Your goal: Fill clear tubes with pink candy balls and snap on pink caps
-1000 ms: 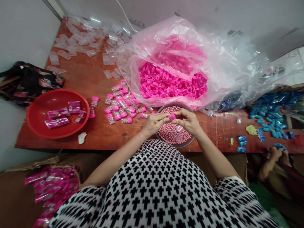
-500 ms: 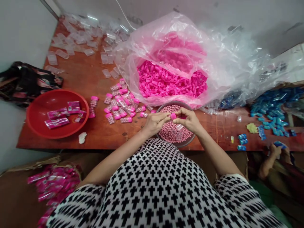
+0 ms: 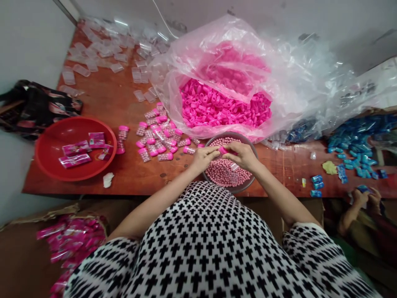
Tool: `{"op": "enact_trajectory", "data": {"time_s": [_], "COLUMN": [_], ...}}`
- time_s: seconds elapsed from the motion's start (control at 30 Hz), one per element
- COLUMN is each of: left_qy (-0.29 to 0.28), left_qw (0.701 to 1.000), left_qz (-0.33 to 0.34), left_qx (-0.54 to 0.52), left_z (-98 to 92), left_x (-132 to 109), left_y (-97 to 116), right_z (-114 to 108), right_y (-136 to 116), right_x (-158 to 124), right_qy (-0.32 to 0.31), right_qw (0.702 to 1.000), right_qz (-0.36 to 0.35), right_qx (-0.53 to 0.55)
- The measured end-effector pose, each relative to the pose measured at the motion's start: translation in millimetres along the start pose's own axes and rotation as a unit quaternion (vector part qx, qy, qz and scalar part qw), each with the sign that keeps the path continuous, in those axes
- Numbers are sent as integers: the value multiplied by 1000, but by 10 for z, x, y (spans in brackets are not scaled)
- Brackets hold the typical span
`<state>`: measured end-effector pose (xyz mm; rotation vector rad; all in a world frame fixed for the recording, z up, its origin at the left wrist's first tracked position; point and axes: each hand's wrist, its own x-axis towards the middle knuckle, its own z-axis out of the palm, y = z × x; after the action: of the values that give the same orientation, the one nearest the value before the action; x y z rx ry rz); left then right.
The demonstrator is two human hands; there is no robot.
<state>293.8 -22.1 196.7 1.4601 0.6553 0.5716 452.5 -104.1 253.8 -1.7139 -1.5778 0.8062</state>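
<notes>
Over a grey bowl (image 3: 237,190) of small pink balls (image 3: 228,174), my two hands meet around a small plastic container with a pink cap (image 3: 222,150). My left hand (image 3: 203,159) is closed around its body, which the fingers mostly hide. The thumb and fingers of my right hand (image 3: 244,154) pinch the cap. A clear container lies on the balls below my right hand. To the left of the bowl lies a pile of filled containers with pink caps (image 3: 159,136).
Behind the bowl, a large clear bag (image 3: 169,66) holds loose pink caps (image 3: 217,107). Empty clear containers (image 3: 93,49) lie far left. A red basin (image 3: 49,165) carries pink packets (image 3: 76,159). Blue containers (image 3: 356,153) and another person's hands (image 3: 367,198) are at right.
Both hands have shifted slightly left with the pink-capped container. My right fingers now reach further over the cap, and the other person's hands have moved a little.
</notes>
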Motion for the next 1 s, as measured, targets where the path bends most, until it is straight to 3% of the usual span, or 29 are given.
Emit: {"op": "enact_trajectory", "data": {"time_s": [0.07, 0.13, 0.23, 0.33, 0.43, 0.5, 0.57, 0.73, 0.87, 1.0], "left_qy": [39, 66, 65, 32, 9, 19, 33, 28, 34, 35], "left_qw": [993, 982, 986, 998, 996, 993, 991, 990, 992, 996], "left_qz": [-34, -54, -45, 16, 88, 114, 123, 122, 67, -10], "left_qx": [-103, -167, -146, -53, 15, 37, 48, 57, 98, 85], "left_z": [-24, -55, -98, -109, -82, -61, -46, -55, -118, -242], "left_x": [18, 19, -1, -25, -44, -59, -80, -146, -168, -172], "left_y": [-17, -15, 1, 17, 31, 35, 31, -16, -123, -301], "right_z": [36, 73, 115, 137, 142, 158, 209, 520, 826, 1028], "right_y": [-13, -26, 11, 79, 78, 32, -19, -36, 20, 49], "right_x": [1, -29, -81, -84, -52, -37, -33, -31, 39, 141], "right_qy": [42, 71, 98, 106, 29, -49, -84, 14, 84, 22], "right_qw": [981, 930, 867, 855, 845, 813, 776, 743, 713, 689], "right_qz": [53, 105, 157, 175, 201, 232, 259, 280, 316, 361], "right_qx": [181, 345, 463, 477, 495, 531, 569, 608, 620, 627]}}
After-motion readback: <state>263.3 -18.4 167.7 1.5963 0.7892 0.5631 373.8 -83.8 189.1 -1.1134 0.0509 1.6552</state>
